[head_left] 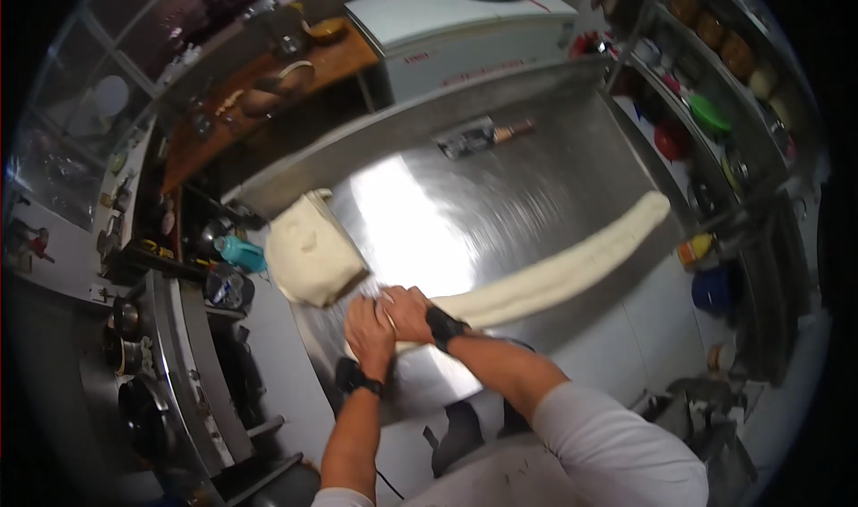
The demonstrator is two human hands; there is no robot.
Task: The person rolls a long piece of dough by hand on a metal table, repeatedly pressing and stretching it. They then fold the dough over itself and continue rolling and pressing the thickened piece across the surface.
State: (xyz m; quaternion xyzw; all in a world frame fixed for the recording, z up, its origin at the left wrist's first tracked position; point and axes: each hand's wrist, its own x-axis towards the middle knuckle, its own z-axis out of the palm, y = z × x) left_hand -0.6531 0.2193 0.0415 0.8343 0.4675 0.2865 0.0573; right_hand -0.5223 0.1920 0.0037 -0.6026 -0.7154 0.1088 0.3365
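Observation:
A long rope of pale dough (554, 275) lies slantwise across the steel worktop, from its far right side down to the near left edge. At its near left end my left hand (369, 330) and my right hand (408, 312) are side by side, touching each other. The fingers of both curl over the dough, and their tips are partly hidden. Just beyond my left hand sits a thick folded slab of dough (308, 248), apart from the rope. Dark bands circle both wrists.
A scraper with a wooden handle (514, 131) lies at the back of the steel worktop (500, 203), near its raised rim. Shelves with containers (715, 114) stand at the right. A white chest freezer (465, 38) and a wooden table (344, 60) are behind. A turquoise bottle (239, 252) stands left.

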